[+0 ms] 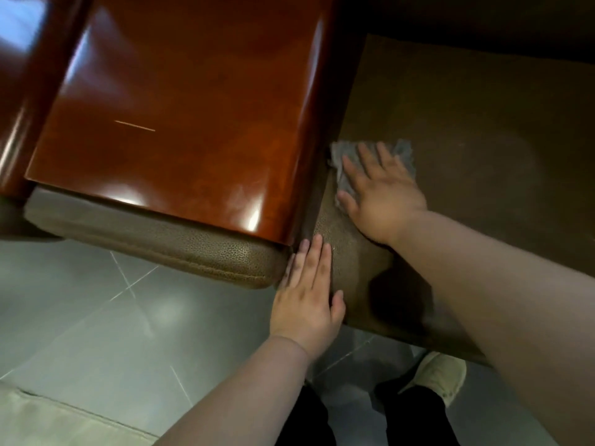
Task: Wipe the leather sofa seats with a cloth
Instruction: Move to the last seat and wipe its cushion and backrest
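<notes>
Grey cloth point(373, 162) lay flat on the brown leather seat point(467, 149), at the seat's left edge, close against the side of the glossy red-brown wooden armrest point(180, 117). Cloth was rumpled; its far corners showed beyond the fingertips, the rest hidden under the hand.

Right hand point(383, 194) pressed palm-down on the cloth, fingers straight and spread, not curled round it. Thumb pointed toward the armrest, its tip over the cloth's near edge. Right forearm crossed the seat's front edge from lower right.

Left hand point(309, 291) lay flat on the rounded front corner of the seat, fingers straight and together, tips reaching the gap between the seat and the armrest. It held nothing. Thumb rested on the pebbled leather of the seat front.

Below the armrest, a padded leather cushion edge point(180, 249) in the same brown, with a stitched seam, jutted forward just left of the left hand.

Grey tiled floor point(96, 317) with pale grout lines lay under all of it. A light-coloured shoe point(441, 375) and dark trouser legs point(415, 416) showed at the bottom, near the seat front. A pale fabric edge point(48, 420) filled the lower left corner; could not tell what it belonged to.
</notes>
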Action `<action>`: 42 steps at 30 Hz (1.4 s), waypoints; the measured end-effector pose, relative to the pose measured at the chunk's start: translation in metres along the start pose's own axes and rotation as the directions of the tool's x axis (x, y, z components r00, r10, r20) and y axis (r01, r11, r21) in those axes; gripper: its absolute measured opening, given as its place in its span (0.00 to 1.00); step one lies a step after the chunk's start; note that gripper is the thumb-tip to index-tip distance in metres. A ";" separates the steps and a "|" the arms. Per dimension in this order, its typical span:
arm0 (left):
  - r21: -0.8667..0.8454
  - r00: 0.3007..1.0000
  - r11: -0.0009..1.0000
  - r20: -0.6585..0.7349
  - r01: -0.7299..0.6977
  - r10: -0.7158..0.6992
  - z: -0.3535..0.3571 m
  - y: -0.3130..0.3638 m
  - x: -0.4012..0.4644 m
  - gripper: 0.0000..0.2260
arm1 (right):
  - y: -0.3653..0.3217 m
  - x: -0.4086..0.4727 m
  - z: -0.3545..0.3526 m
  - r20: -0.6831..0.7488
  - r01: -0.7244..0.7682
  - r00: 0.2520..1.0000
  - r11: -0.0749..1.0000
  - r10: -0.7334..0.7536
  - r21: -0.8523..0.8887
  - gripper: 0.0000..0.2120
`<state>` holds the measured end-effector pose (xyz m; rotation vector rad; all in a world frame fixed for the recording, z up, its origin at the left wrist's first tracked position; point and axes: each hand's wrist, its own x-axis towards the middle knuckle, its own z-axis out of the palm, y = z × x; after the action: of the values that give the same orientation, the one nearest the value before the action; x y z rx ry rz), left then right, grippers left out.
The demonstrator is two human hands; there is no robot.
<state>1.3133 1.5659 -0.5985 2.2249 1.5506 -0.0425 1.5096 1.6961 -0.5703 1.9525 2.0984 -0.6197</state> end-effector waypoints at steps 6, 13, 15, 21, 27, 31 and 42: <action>-0.241 0.995 0.971 -0.095 -0.001 -0.023 -0.072 0.006 -0.030 0.21 | -0.031 -0.088 0.047 0.031 0.304 0.952 0.953 -0.304 0.004 0.30; 0.205 0.951 0.965 -0.225 -0.165 0.211 -0.173 -0.018 0.048 0.20 | -0.018 -0.081 0.031 0.061 0.048 0.997 0.999 -0.048 0.008 0.31; 0.307 0.974 0.941 -0.126 -0.144 0.190 -0.175 -0.030 0.069 0.27 | -0.026 -0.053 0.025 0.021 -0.161 0.987 0.981 0.159 0.112 0.31; 0.380 0.977 0.910 -0.062 -0.166 0.204 -0.167 -0.038 0.076 0.32 | -0.096 -0.095 0.059 0.096 0.119 0.988 0.992 -0.121 0.031 0.34; 0.374 0.977 0.914 -0.079 -0.156 0.199 -0.165 -0.037 0.076 0.32 | -0.008 -0.097 0.046 0.004 -0.291 0.957 0.955 0.291 0.064 0.34; 0.350 0.974 0.924 -0.102 -0.154 0.201 -0.163 -0.039 0.076 0.32 | -0.054 -0.102 0.049 0.015 -0.531 0.843 0.829 0.537 0.177 0.34; 0.312 0.963 0.936 -0.156 -0.163 0.219 -0.161 -0.041 0.075 0.31 | -0.013 -0.117 0.061 -0.020 -0.187 0.982 0.982 0.188 0.014 0.36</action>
<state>1.2705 1.7014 -0.4854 2.6786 1.4935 -0.0065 1.5010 1.5638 -0.5721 2.1400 1.8958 -0.5776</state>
